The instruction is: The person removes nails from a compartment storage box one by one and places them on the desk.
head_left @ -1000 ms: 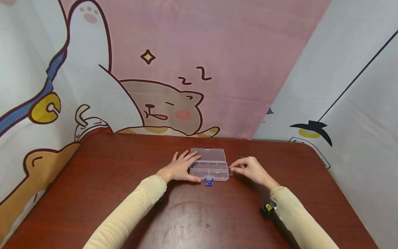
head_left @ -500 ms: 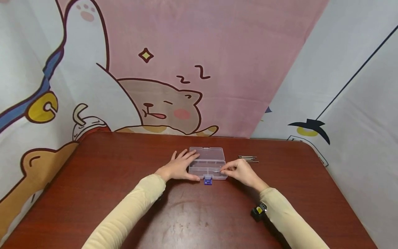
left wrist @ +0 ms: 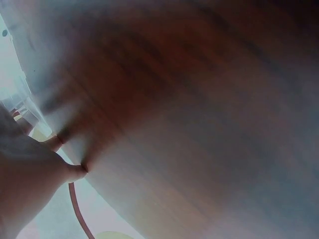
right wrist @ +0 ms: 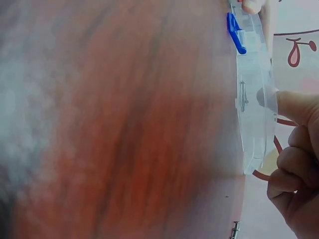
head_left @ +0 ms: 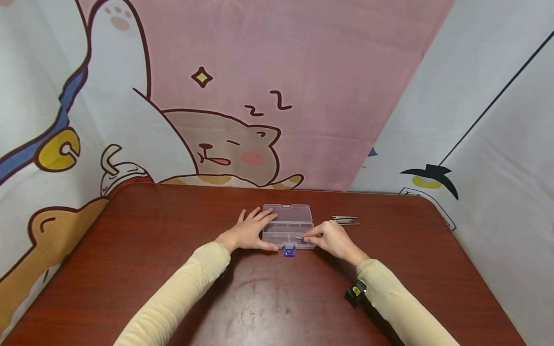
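A clear plastic compartment box [head_left: 277, 237] lies with its lid [head_left: 294, 214] folded back and a blue latch [head_left: 289, 251] at the front. My left hand [head_left: 246, 235] rests spread over the box's left side, fingers straight on the lid and thumb at the front edge. My right hand [head_left: 331, 239] reaches into the right front compartment, thumb and index finger together. They seem to pinch a small clear plastic divider, hard to make out against the box. Thin metal pins [right wrist: 243, 96] lie in that compartment beside the thumb [right wrist: 284, 102]. The other right fingers are curled.
Several thin metal rods [head_left: 345, 220] lie on the table to the right of the box. The dark red-brown wooden table [head_left: 277, 298] stands against a printed cloth backdrop [head_left: 329, 96]. Each wrist carries a camera; the right one [head_left: 356, 293] shows in the head view.
My right hand has moved left from beside the box into its right front compartment, taking the small clear piece along. The metal rods are now uncovered. My left hand stays put.
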`<state>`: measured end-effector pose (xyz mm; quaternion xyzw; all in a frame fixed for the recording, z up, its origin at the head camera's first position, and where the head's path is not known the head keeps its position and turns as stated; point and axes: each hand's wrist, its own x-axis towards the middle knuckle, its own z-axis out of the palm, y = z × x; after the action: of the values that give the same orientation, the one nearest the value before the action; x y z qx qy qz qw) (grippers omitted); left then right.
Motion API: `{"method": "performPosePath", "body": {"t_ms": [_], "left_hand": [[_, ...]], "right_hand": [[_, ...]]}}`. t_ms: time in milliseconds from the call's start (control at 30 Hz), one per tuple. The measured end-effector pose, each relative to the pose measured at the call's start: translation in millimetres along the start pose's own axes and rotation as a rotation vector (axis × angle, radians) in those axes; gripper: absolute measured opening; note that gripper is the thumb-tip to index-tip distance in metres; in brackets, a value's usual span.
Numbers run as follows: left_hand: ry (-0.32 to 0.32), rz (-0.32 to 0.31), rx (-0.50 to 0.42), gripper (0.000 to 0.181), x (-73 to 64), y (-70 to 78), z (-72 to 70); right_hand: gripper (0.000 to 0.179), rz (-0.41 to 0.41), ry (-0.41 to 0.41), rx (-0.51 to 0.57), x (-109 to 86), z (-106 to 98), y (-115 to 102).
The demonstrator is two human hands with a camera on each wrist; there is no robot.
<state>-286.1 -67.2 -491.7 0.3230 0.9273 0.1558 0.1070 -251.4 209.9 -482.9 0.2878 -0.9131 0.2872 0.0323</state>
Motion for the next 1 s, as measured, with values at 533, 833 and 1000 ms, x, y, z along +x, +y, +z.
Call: {"method": "performPosePath", "body": {"t_ms": [533,833,1000], "left_hand": [[0.004,0.015,-0.009,0.098,-2.5,3.9,-4.8],[0.002,0.014,-0.020,0.099,-1.8,2.6,-3.7],[0.000,0.000,-0.024,0.099,-2.5,3.4,-2.8]], "right_hand": [[0.007,0.060,-0.046,-0.033,4.5,0,-1],[0.004,0.070,-0.004,-0.137,9.2,4,-7],[0.004,0.062,0.004,-0.139,10.2,6,-7]]}}
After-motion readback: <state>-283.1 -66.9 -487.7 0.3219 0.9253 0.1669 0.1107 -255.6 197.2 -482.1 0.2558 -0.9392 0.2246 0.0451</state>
